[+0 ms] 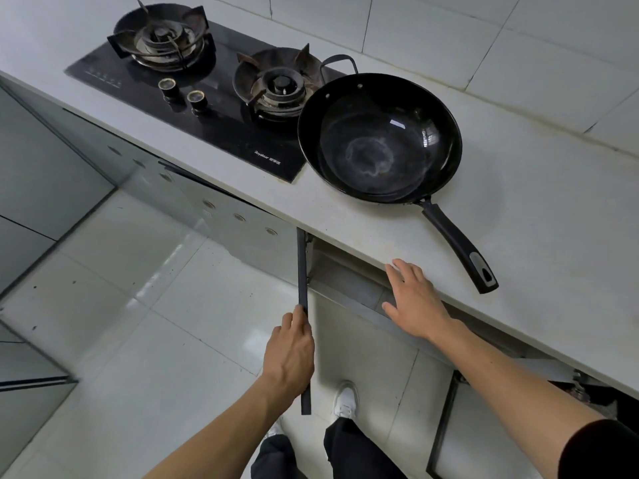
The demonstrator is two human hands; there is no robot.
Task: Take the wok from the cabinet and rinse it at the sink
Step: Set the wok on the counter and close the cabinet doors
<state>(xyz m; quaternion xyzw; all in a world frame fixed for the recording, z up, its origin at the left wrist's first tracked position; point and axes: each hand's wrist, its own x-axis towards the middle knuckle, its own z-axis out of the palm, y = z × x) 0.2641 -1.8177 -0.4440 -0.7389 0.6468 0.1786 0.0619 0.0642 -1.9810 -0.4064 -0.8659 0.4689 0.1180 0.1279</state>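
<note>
Dark cabinet door [303, 305] edge is gripped by the left hand [290, 354], fingers curled round it. Just beyond, the right hand [413, 302] is spread flat, holding nothing, at the counter [536, 236] lip. Farther back the wok [379, 138] is seen resting on the counter, its long handle [460, 248] near the right fingers [397, 271]: rigid, probably heavy, best taken there.

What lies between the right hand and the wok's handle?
Head view: only bare white countertop lies between the right hand and the wok handle.
</note>
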